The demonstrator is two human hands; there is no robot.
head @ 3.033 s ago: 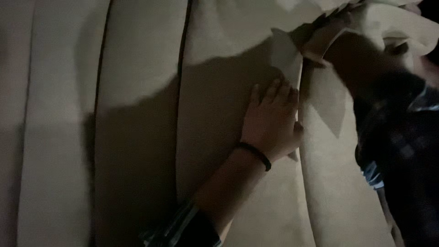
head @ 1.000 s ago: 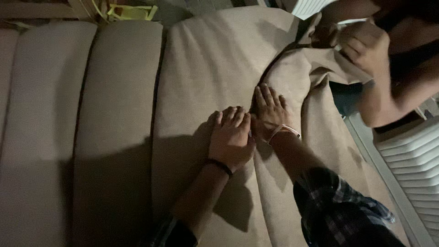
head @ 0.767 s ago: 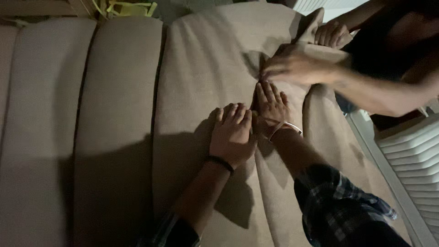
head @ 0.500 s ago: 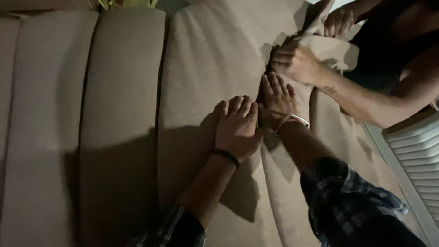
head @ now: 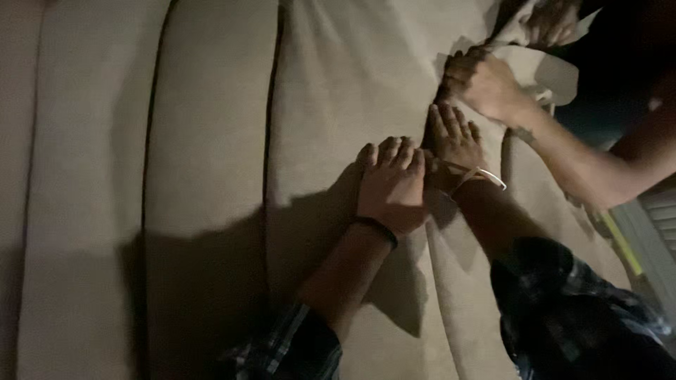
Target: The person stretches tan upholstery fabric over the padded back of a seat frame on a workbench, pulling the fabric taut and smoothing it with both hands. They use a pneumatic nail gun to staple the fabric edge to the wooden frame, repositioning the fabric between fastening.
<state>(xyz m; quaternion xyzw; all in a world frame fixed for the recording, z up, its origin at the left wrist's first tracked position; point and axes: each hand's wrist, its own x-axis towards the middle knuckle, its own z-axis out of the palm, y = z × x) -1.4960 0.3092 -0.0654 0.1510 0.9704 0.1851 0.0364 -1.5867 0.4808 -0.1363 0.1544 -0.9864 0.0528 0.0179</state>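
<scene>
My left hand (head: 391, 184) lies flat, fingers spread, on a beige padded cushion (head: 338, 105) with long stitched channels. A dark band circles its wrist. My right hand (head: 454, 141) presses flat right beside it, fingers pointing into a dark seam, a pale band on its wrist. Just above my right hand, another person's hand (head: 482, 83) grips the loose beige fabric cover (head: 542, 70) at the seam. That person's other hand (head: 556, 21) holds the same fabric at the top edge.
Further beige padded panels (head: 204, 141) run to the left, split by dark grooves. The other person's forearm (head: 598, 162) crosses the right side. A pale slatted surface (head: 662, 211) shows at the far right edge.
Three seconds ago only my left hand lay on the cushion; both now press side by side. The other person's hand came down to the seam and gripped the fabric. The view moved closer.
</scene>
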